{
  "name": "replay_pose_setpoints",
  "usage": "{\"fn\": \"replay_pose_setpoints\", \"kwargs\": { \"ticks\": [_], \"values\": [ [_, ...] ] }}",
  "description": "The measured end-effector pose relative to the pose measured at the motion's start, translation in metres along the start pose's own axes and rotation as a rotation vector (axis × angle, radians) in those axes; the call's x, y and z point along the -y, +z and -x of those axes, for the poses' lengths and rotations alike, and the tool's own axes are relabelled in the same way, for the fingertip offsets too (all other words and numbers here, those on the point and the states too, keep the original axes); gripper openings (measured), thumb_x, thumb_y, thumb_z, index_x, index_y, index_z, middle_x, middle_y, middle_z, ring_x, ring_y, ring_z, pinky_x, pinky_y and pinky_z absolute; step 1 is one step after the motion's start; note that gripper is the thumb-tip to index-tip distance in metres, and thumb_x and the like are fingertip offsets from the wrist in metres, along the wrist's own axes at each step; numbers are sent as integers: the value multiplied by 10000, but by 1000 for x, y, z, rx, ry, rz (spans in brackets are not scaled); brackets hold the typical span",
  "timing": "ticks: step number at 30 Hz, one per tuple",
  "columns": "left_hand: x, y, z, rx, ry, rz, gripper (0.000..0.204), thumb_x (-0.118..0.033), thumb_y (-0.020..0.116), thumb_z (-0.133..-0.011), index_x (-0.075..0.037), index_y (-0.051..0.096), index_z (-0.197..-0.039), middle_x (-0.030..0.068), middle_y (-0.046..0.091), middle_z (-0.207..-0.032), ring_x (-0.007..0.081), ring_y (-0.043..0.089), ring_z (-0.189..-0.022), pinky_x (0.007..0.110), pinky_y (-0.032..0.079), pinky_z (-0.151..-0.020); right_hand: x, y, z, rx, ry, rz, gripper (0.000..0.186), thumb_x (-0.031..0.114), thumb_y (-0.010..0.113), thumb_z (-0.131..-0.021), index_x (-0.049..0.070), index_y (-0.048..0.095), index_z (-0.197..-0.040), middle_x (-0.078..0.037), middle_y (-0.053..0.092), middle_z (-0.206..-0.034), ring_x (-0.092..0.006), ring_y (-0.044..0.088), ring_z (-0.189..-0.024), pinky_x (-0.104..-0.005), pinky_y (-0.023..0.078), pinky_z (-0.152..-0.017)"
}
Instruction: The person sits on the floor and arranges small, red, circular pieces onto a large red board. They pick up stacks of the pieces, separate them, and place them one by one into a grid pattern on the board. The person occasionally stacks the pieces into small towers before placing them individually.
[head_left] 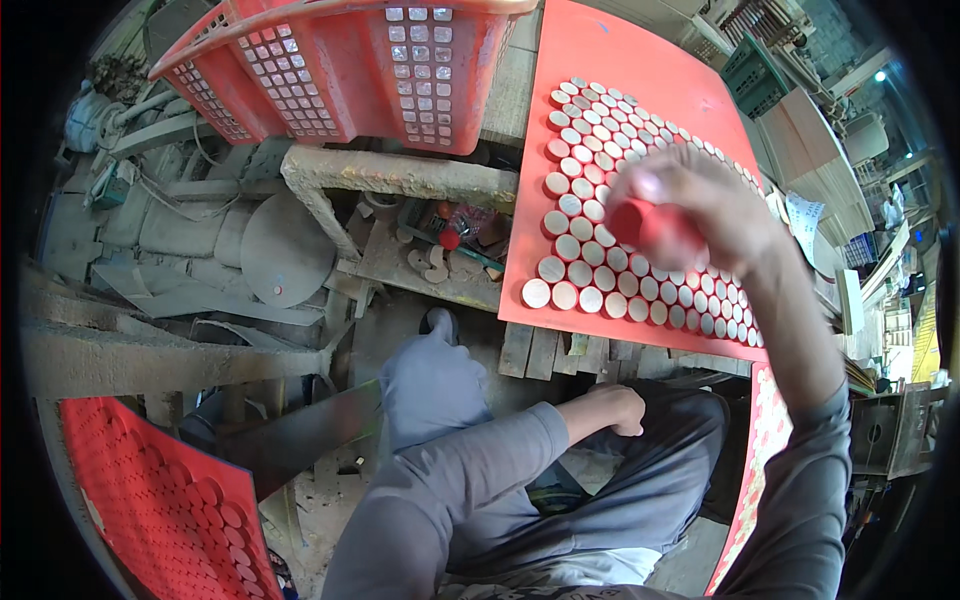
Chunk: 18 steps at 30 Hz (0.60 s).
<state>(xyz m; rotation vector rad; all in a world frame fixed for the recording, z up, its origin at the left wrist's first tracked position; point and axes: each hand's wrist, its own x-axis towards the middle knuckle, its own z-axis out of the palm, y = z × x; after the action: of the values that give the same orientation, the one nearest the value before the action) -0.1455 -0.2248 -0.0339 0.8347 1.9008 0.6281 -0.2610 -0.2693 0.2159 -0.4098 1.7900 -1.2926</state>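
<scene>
My right hand, smeared by motion, is over a red board with its fingers round red round pieces; how many they are cannot be made out. Under it, many short round wooden pieces with pale tops and red sides stand in close rows on the board. The hand hides some of these rows. My left hand rests on my right thigh, fingers curled in, and no object shows in it.
A red plastic crate stands at the upper left, beside the board. Below it is a rough wooden frame over a shelf with small scraps. Another red board bearing red discs lies lower left. Stacked boards stand at right.
</scene>
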Motion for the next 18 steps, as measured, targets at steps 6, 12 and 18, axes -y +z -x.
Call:
{"fn": "replay_pose_setpoints", "kwargs": {
  "ticks": [6,12,18],
  "values": [
    [60,79,-50,-551,726,1021,300,-233,572,-894,-20,693,-1067,178,664,-1161,311,629,-1092,405,497,-896,-112,55,80,355,318,-790,512,369,553,-947,-141,597,-937,-241,595,-711,-141,444,-397,-228,300,-296],
    [18,3,80,-432,458,245,159,-141,611,-772,4,673,-753,198,663,-823,315,645,-784,387,487,-701,-128,86,107,249,366,-905,415,282,569,-970,-100,611,-1127,-220,660,-785,-110,470,-473,-204,347,-346],
    [13,3,48,-318,403,196,328,-285,601,-854,-3,712,-980,199,685,-1036,326,654,-998,427,505,-842,-64,67,78,-17,-320,226,270,128,783,-816,-23,714,-1029,-91,706,-837,-128,609,-659,-274,479,-561]
  ]
}}
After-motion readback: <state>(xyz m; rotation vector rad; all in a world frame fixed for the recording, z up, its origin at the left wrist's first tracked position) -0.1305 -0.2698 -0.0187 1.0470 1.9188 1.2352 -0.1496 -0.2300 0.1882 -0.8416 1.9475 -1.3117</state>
